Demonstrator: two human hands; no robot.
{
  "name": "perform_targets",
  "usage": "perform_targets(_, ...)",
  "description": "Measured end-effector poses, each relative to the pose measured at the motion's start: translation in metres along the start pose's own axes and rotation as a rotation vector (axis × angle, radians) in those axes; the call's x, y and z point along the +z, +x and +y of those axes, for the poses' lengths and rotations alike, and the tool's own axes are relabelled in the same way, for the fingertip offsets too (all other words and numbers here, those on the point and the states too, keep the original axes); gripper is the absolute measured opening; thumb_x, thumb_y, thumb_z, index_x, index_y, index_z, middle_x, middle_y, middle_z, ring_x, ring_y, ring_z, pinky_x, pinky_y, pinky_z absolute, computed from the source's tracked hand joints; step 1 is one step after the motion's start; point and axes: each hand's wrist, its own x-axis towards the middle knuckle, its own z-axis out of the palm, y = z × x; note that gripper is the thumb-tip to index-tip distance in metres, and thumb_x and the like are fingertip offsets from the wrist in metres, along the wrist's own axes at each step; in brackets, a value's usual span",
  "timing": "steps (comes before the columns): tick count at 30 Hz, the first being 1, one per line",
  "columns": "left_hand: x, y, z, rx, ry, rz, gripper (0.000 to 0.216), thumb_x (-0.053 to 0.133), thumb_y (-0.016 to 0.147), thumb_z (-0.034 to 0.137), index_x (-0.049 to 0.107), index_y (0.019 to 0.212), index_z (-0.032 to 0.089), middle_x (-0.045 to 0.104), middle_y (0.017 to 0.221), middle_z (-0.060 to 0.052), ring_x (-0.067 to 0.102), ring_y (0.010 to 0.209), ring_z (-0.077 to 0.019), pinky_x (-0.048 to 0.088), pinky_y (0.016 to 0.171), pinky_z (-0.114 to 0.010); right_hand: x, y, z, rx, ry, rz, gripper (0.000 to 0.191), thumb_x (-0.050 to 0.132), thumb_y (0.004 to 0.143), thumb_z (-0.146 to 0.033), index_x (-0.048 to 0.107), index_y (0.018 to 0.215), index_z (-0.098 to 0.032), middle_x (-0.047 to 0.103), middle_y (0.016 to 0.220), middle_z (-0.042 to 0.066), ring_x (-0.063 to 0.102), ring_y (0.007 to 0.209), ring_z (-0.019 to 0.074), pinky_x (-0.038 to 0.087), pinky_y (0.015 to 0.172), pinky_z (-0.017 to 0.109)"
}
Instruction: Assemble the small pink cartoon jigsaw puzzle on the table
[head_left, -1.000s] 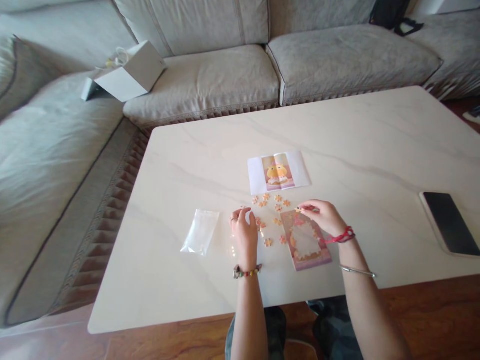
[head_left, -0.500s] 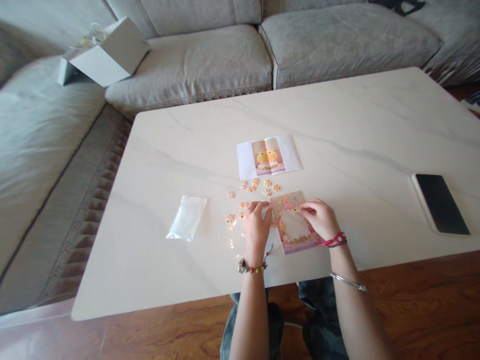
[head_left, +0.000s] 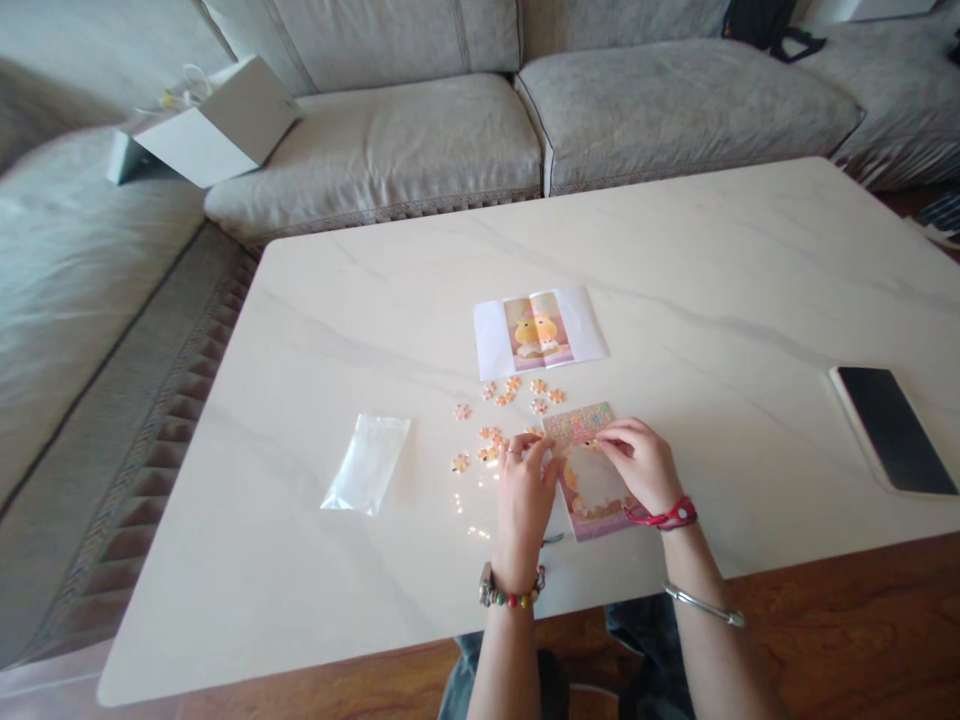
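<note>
A small pink puzzle board (head_left: 583,470) lies on the white marble table (head_left: 675,280) near the front edge. My right hand (head_left: 637,462) rests on its right side, fingers pinched on a small puzzle piece at the board's upper edge. My left hand (head_left: 523,492) lies at the board's left edge, fingers curled and touching it. Several loose orange puzzle pieces (head_left: 501,400) are scattered just beyond and left of my hands. A printed reference picture (head_left: 538,330) of a yellow chick lies behind the pieces.
A clear plastic bag (head_left: 367,462) lies to the left of the pieces. A dark phone (head_left: 892,425) sits at the table's right edge. A grey sofa (head_left: 420,130) wraps round the far and left sides, with a white box (head_left: 217,120) on it.
My left hand has moved right from the loose pieces to the board's left edge. My right hand has stayed pinched at the board's top. The camera view has shifted slightly.
</note>
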Motion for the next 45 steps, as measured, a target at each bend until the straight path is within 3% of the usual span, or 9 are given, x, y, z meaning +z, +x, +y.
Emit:
perform_targets(8, -0.002, 0.001, 0.006, -0.042, -0.017, 0.012, 0.019, 0.052, 0.077, 0.017, 0.061, 0.093, 0.022, 0.053, 0.099, -0.006, 0.050, 0.094, -0.0208, 0.044, 0.083, -0.038, -0.007, -0.006, 0.004, 0.026, -0.062, 0.050, 0.014, 0.052, 0.076, -0.023, 0.065, 0.072, -0.020, 0.063, 0.081, 0.006, 0.060, 0.075, 0.0174, 0.048, 0.070, 0.031)
perform_targets(19, 0.005, 0.002, 0.018, 0.066, 0.027, -0.015, 0.024, 0.049, 0.077, 0.011, 0.061, 0.094, 0.023, 0.053, 0.102, -0.006, 0.046, 0.094, -0.0210, 0.044, 0.082, -0.038, -0.001, -0.003, 0.000, 0.060, -0.043, 0.098, 0.015, 0.051, 0.077, -0.024, 0.064, 0.072, -0.019, 0.064, 0.081, 0.007, 0.060, 0.076, 0.0180, 0.049, 0.070, 0.031)
perform_targets(26, 0.005, 0.002, 0.018, 0.028, 0.053, -0.020, 0.023, 0.049, 0.077, 0.012, 0.060, 0.095, 0.022, 0.052, 0.103, -0.006, 0.046, 0.094, -0.0207, 0.044, 0.084, -0.040, -0.002, -0.004, 0.001, 0.135, 0.107, 0.044, 0.020, 0.051, 0.076, -0.027, 0.064, 0.088, -0.018, 0.066, 0.085, 0.007, 0.062, 0.073, 0.0165, 0.050, 0.069, 0.029)
perform_targets(32, 0.003, 0.001, 0.018, -0.001, 0.068, -0.021, 0.022, 0.050, 0.077, 0.014, 0.060, 0.095, 0.022, 0.053, 0.104, -0.006, 0.048, 0.095, -0.0212, 0.043, 0.085, -0.040, -0.006, -0.009, 0.006, 0.247, 0.214, -0.052, 0.023, 0.053, 0.074, -0.029, 0.063, 0.092, -0.018, 0.067, 0.081, 0.006, 0.062, 0.074, 0.0171, 0.050, 0.070, 0.030)
perform_targets(38, -0.013, 0.002, 0.000, -0.111, 0.040, 0.074, 0.021, 0.051, 0.076, 0.013, 0.060, 0.094, 0.019, 0.055, 0.098, -0.007, 0.052, 0.091, -0.0203, 0.044, 0.083, -0.037, 0.001, -0.014, -0.007, 0.211, 0.328, -0.184, 0.022, 0.055, 0.073, -0.029, 0.063, 0.091, -0.018, 0.068, 0.085, 0.007, 0.063, 0.077, 0.0176, 0.051, 0.072, 0.031)
perform_targets(45, -0.054, -0.003, -0.045, -0.312, 0.135, 0.239, 0.021, 0.048, 0.077, 0.018, 0.062, 0.092, 0.017, 0.057, 0.093, -0.008, 0.054, 0.086, -0.0212, 0.044, 0.079, -0.036, 0.037, -0.021, -0.049, 0.034, 0.247, -0.237, 0.015, 0.050, 0.074, -0.016, 0.062, 0.083, -0.019, 0.067, 0.077, 0.004, 0.062, 0.068, 0.0142, 0.050, 0.065, 0.027)
